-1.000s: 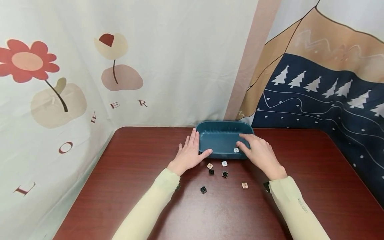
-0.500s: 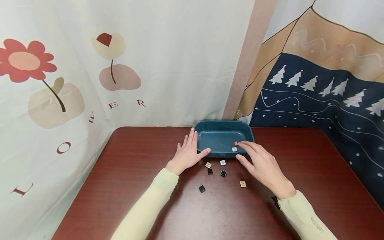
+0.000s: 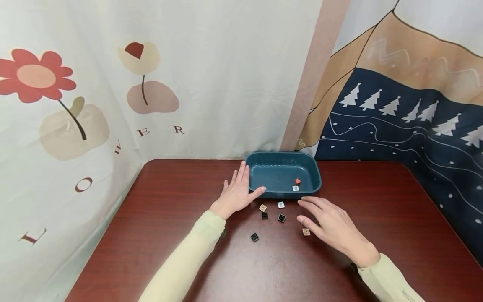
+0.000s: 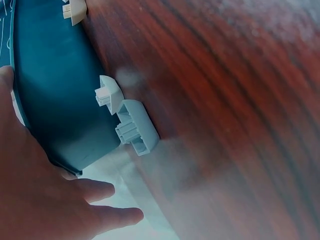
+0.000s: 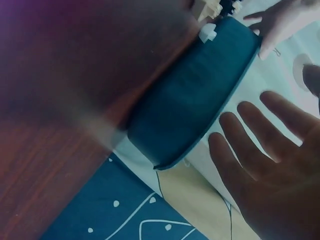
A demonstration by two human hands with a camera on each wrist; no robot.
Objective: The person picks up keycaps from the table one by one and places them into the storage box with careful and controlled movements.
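Observation:
A dark teal plastic bin [image 3: 279,195] stands at the table's back edge. In it lie a small red keycap [image 3: 297,181] and a white keycap [image 3: 295,188]. My left hand [image 3: 235,193] rests against the bin's left end, fingers straight, thumb along the front rim. My right hand [image 3: 333,226] hovers in front of the bin's right corner with nothing in it, its fingers apart and loosely bent. Below its thumb tip lies a beige keycap [image 3: 306,232]. The right wrist view shows the same right hand [image 5: 280,165] with spread fingers beside the bin [image 5: 190,95].
In front of the bin lie a white keycap [image 3: 281,205], a beige keycap [image 3: 263,207] and two black keycaps, one [image 3: 265,215] beside the beige one. Another black keycap [image 3: 254,237] lies nearer me. A printed curtain [image 3: 226,84] hangs behind the brown table [image 3: 181,193].
My right hand has let a red keycap drop into the bin, then drawn back toward me, out over the table. The left hand has stayed at the bin's left end.

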